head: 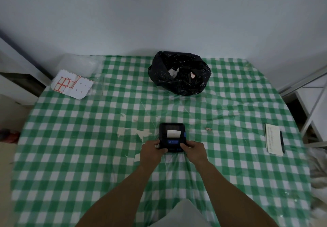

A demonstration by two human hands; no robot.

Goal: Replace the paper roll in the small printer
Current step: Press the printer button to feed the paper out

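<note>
A small black printer point(171, 129) sits on the green checked tablecloth point(88, 156) near the middle of the table. A short strip of white paper point(173, 133) sticks out of its slot, above a blue-lit display. My left hand point(152, 151) grips the printer's near left corner. My right hand point(193, 149) grips its near right corner, thumb on the front panel. The printer's lid is down. No loose paper roll is in sight.
A black rubbish bag point(179, 73) with paper scraps stands open at the back. A label sheet point(71, 84) lies on clear plastic bags at the back left. A notepad with a pen point(274, 139) lies at the right. Torn white scraps point(134, 131) lie left of the printer.
</note>
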